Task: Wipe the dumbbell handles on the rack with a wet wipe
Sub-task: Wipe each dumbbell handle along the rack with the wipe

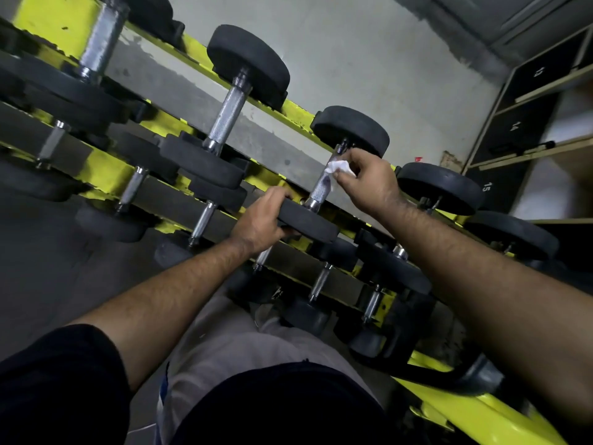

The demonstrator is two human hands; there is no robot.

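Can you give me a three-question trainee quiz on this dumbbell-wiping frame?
1. True or false: the right hand pinches the wipe against the handle.
2. Multiple choice: what does the left hand grip? A) the wipe B) the near weight of the dumbbell being wiped C) the rack
3. Fill in: the rack's rails are painted ____.

Key: 1 true; 2 B; 3 yellow.
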